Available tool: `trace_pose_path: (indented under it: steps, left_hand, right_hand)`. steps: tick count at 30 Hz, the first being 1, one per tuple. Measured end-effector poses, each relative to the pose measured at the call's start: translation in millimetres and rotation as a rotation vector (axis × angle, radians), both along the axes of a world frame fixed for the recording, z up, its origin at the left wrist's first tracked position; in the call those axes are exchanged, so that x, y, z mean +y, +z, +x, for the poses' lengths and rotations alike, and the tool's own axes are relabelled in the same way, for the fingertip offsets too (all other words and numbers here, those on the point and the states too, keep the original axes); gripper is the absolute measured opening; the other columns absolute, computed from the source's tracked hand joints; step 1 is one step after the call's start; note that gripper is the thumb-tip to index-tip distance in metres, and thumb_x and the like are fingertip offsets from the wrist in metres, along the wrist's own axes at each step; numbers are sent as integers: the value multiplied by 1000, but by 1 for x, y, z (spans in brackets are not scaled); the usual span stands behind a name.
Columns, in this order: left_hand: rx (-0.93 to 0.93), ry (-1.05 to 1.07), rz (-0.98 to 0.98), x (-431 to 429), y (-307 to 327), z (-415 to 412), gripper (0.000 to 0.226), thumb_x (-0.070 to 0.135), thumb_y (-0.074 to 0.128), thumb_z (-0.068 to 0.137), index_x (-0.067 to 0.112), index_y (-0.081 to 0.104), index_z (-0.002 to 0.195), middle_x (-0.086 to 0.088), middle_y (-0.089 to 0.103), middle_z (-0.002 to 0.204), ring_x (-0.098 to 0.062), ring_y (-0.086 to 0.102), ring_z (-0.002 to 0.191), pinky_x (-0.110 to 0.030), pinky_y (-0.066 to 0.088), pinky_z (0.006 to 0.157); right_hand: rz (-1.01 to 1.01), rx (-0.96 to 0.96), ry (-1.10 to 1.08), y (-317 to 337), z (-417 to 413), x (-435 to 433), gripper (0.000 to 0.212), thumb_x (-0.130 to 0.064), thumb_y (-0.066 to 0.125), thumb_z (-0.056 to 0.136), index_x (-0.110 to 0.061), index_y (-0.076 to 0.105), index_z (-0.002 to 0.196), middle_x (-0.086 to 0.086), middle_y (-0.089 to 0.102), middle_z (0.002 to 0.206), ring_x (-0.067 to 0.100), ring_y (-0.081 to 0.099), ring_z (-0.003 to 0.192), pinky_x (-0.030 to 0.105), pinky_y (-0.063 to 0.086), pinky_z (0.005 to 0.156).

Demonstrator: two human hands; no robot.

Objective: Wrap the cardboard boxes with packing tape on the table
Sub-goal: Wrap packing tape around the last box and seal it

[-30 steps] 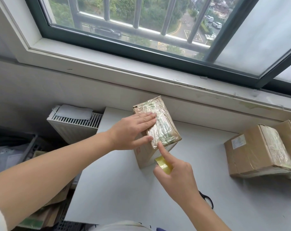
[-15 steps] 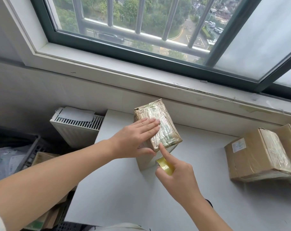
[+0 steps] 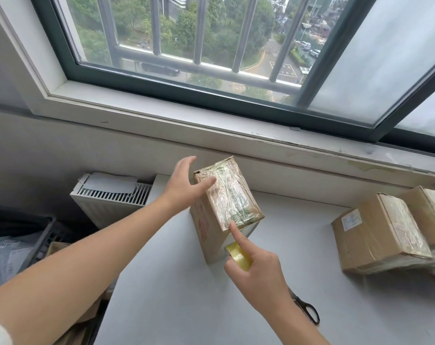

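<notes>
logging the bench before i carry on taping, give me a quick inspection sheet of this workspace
surface: white table, partly covered by boxes.
job's things: upright cardboard box, top face taped; tape roll; taped box and another box at far right.
clutter: scissors on table beside right forearm.
grippers: left hand open, blurred, at the upright box's top; right hand grips tape roll, index finger on box's near top edge.
cables: nothing seen.
surroundings: barred window, radiator, dark crate at left.
</notes>
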State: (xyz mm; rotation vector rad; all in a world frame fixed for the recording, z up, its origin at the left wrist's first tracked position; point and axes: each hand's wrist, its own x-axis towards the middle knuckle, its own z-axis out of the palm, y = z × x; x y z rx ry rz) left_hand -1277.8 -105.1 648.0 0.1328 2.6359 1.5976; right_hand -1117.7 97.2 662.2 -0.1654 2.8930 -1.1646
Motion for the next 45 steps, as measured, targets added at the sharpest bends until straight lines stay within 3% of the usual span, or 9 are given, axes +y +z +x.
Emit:
trace_pose_path:
  steps: [2, 5, 9, 18, 23, 31, 37, 42, 45]
  left_hand:
    - [-168, 38, 177, 5, -7, -8, 82, 54, 78, 82, 22, 46, 151, 2, 52, 150, -13, 51, 135, -23, 39, 103]
    - [-138, 84, 354, 16, -23, -4, 59, 55, 74, 74, 34, 64, 129, 6, 70, 118, -9, 67, 106, -26, 51, 87]
    - [-86, 131, 418, 23, -26, -1, 40, 51, 72, 78, 44, 67, 117, 8, 71, 115, -11, 67, 105, -31, 56, 93]
    - [202, 141, 115, 20, -34, 6, 47, 41, 53, 96, 15, 70, 131, 4, 61, 143, -5, 48, 137, -16, 31, 116]
    - [415, 3, -143, 15, -44, 7, 51, 37, 39, 103, 9, 67, 134, -1, 59, 146, -18, 41, 147, -40, 22, 126]
    - [698, -44, -224, 15, -34, 28, 43, 30, 58, 93, 3, 75, 121, -8, 71, 129, -21, 65, 124, -41, 44, 115]
    - [824, -446, -297, -12, -20, 30, 55, 33, 75, 87, 0, 65, 130, -12, 59, 141, -28, 54, 135, -56, 41, 114]
    - [666, -874, -730, 0, 9, 11, 119, 70, 78, 70, 31, 16, 163, 5, 8, 171, -26, 3, 159, -59, 8, 126]
    - [645, -1038, -991, 26, 30, -8, 133, 77, 77, 63, 39, -2, 162, 10, -3, 171, -26, -9, 158, -63, 6, 124]
  right_hand:
    - [1, 16, -4, -1, -1, 0, 66, -46, 54, 72, -89, 31, 116, -25, 55, 62, 10, 48, 58, 21, 45, 60]
    - [-6, 24, -23, -2, -1, 2, 61, -55, 50, 68, -86, 34, 118, -23, 54, 60, 10, 48, 57, 22, 46, 60]
    - [-1, 13, -24, -3, -1, 1, 60, -57, 48, 67, -79, 37, 122, -26, 53, 60, 10, 47, 57, 22, 45, 60]
    - [53, 54, -1, -3, -1, -3, 72, -52, 46, 68, -92, 17, 120, -30, 54, 65, 9, 48, 60, 30, 50, 65]
    - [56, 65, 7, -2, -2, -1, 70, -55, 47, 69, -91, 16, 121, -30, 53, 64, 9, 48, 60, 31, 52, 65]
    - [55, 52, 26, -4, -2, 1, 73, -51, 50, 70, -90, 20, 124, -32, 56, 67, 10, 49, 60, 29, 52, 64]
    - [-4, 38, 27, -4, -4, 2, 70, -54, 50, 69, -89, 24, 124, -22, 58, 67, 10, 48, 58, 30, 53, 64]
    - [-25, 29, 45, -5, -6, 0, 71, -48, 54, 73, -85, 28, 126, -27, 56, 65, 9, 50, 61, 21, 48, 63]
    - [-36, 10, 44, -6, -9, 0, 71, -43, 56, 74, -85, 30, 126, -24, 57, 65, 12, 52, 64, 27, 52, 67]
